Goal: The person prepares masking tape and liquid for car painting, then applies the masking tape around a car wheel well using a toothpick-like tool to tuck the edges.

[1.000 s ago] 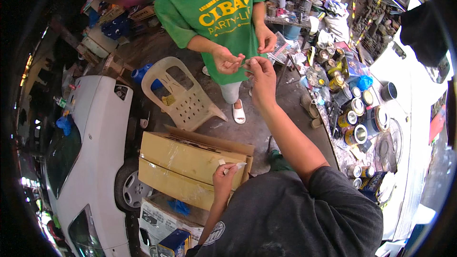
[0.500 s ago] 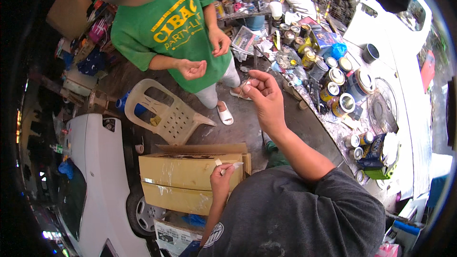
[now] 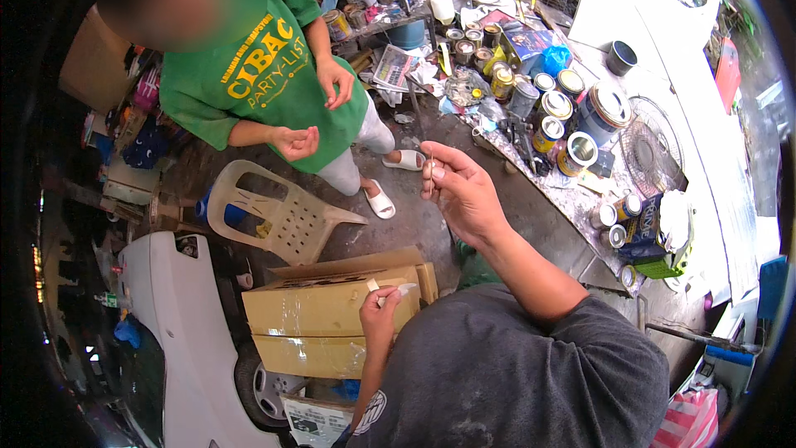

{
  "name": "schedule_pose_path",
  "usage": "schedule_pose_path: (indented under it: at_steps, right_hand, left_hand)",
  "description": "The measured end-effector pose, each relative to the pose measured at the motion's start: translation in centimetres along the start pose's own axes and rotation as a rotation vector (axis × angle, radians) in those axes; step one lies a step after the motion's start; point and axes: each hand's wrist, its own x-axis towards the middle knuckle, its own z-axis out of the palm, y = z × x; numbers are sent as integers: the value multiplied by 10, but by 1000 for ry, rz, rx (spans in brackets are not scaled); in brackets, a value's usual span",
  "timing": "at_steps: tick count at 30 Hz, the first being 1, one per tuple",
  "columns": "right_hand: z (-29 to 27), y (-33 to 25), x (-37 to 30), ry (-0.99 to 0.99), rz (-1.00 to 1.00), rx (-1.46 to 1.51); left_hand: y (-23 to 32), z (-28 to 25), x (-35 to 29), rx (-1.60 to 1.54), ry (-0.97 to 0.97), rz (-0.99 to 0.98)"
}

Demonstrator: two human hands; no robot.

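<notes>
My right hand (image 3: 466, 195) is raised in front of me, thumb and fingers pinched on a thin brown strand (image 3: 431, 172). The strand stands nearly upright; whether it is a stick or a stretched band is unclear. Lower and to the left, my left hand (image 3: 377, 315) is closed on a small pale flat piece (image 3: 372, 285) that pokes up from the fingers. A whitish, see-through scrap (image 3: 406, 289) sticks out on the hand's right side. Behind that hand lies a big brown cardboard box (image 3: 307, 307), apart from it as far as I can tell.
A person in a green shirt (image 3: 249, 75) stands ahead, hands held at the waist. Near them is a beige plastic chair (image 3: 286, 211). A white car (image 3: 186, 315) is at left. Paint cans (image 3: 609, 108) crowd the bench on the right, beside a round wire grille (image 3: 651, 145).
My right hand has dropped slightly, and the strand in it now stands more upright. My left hand has barely moved. The view has shifted, and the other person appears further left.
</notes>
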Motion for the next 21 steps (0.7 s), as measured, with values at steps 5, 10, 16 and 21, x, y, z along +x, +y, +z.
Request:
schedule_pose_path:
  at_steps: [5,10,16,21]
  right_hand:
    - [-20,-13,-15,-47,60,147]
    - [-48,-20,-27,35,13,89]
    - [-67,-34,-39,97,-44,82]
    - [-73,-43,-46,151,-99,14]
  left_hand:
    - [1,3,0,34,-23,16]
    - [3,9,2,99,-56,22]
    - [13,18,5,85,-79,-14]
    - [20,22,10,110,-103,-22]
